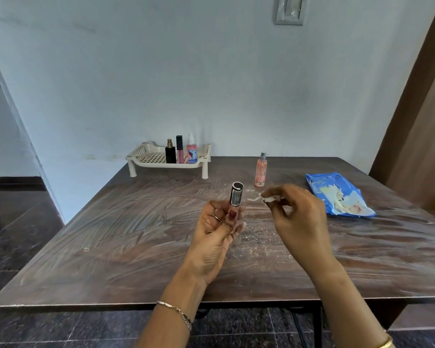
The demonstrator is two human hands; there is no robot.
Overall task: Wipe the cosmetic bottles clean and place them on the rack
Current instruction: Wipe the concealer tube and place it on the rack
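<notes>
My left hand [217,228] grips a slim cosmetic tube [236,197] with a dark cap end pointing up and away, held above the middle of the table. My right hand [294,214] pinches a small white wipe [268,198] just right of the tube, a short gap apart from it. A cream plastic rack [146,156] stands at the table's far edge and holds a black perfume bottle [170,151], a pink lip gloss [179,149] and a pink spray bottle [192,151]. A peach spray bottle [261,170] stands upright on the table.
A blue pack of wipes [337,194] lies at the right of the dark wooden table [111,234], whose top is streaked with white smears and crumbs. A wall rises behind the rack. A brown door frame stands at the far right.
</notes>
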